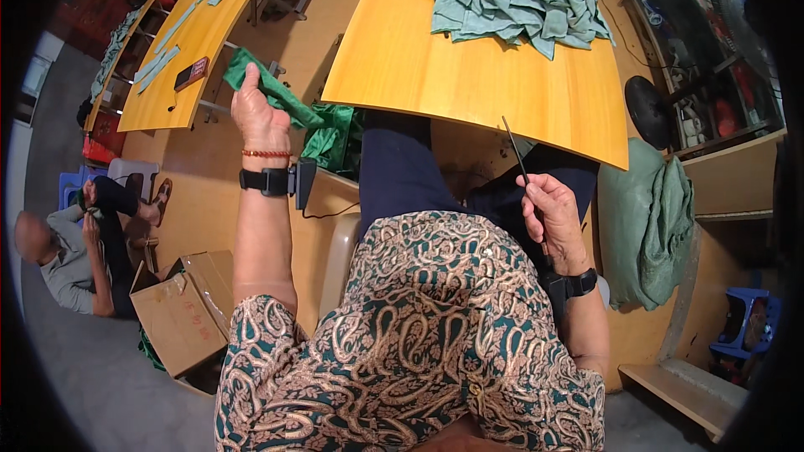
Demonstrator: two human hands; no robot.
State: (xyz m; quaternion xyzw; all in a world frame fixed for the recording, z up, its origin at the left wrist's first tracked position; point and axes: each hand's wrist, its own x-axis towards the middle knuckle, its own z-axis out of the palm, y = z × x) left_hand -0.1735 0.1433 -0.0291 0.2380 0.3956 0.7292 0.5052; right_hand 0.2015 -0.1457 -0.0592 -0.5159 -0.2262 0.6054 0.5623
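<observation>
My left hand (258, 121) is raised left of the near table, closed on a piece of dark green velvety cloth (286, 99) that slants down to the right from my fingers. Below the cloth's lower end lies a heap of the same shiny green fabric (328, 144), partly under the table edge. In front of my right thigh, my right hand (553, 211) pinches a thin dark rod (514, 149) between thumb and fingers. The rod points up toward the table edge, its lower part hidden by the hand.
The yellow table (394, 59) bears a large pile of pale green cloth pieces (523, 0). A stuffed green sack (636, 234) stands at right. Left are a second table (213, 29) with a small red-and-black device (191, 74), a cardboard box (180, 318) and a seated person (75, 251).
</observation>
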